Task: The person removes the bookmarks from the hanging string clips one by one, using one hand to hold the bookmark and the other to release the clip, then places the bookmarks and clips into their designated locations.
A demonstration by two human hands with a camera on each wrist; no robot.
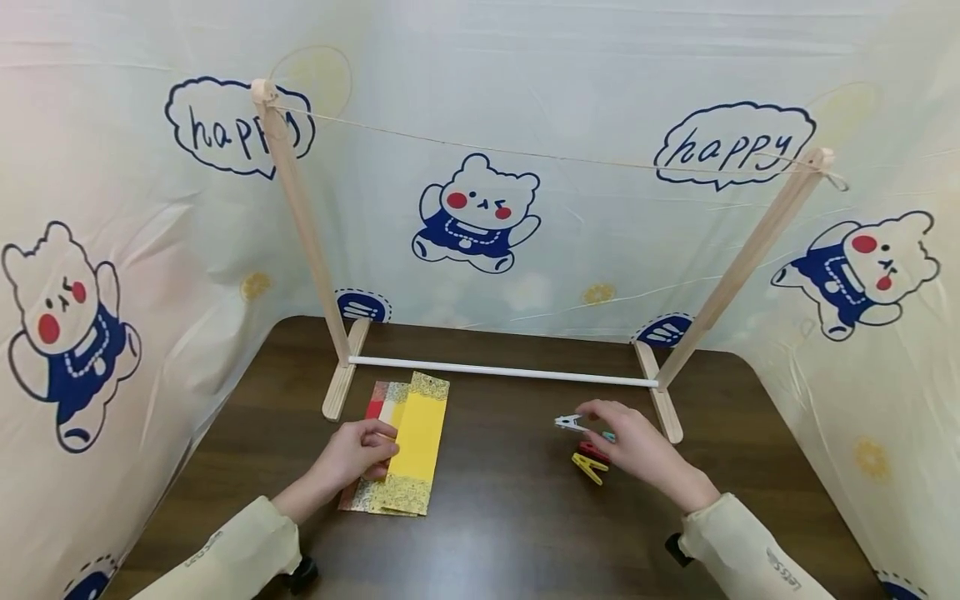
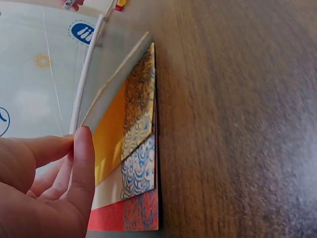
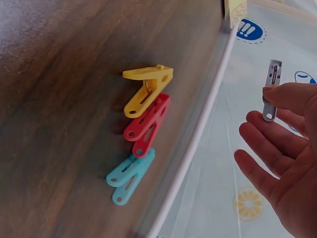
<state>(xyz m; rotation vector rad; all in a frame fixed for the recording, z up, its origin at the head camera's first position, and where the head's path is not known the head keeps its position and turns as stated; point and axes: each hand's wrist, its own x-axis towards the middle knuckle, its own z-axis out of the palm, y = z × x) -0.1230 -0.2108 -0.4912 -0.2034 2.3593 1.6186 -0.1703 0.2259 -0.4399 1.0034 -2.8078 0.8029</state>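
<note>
My left hand (image 1: 360, 454) pinches the left long edge of a yellow paper card (image 1: 417, 433) with patterned ends. Seen nearly edge-on in the left wrist view, that card (image 2: 119, 74) is tilted up off a fanned stack. Below it lie another yellow card (image 2: 110, 139), a white card (image 2: 138, 171) and a red card (image 2: 141, 213). Between thumb and fingers, my right hand (image 1: 630, 446) holds a grey clothespin (image 3: 273, 74) above the table. Beneath that hand lie a yellow clothespin (image 3: 151, 89), a red clothespin (image 3: 148, 121) and a light blue clothespin (image 3: 131, 176).
Behind the cards stands a wooden frame with a left post (image 1: 300, 217) and a right post (image 1: 742, 267). A thin string (image 1: 480, 147) joins the post tops, and a white rod (image 1: 502, 371) runs low between them. Printed cloth (image 1: 600, 225) surrounds the brown table (image 1: 502, 492).
</note>
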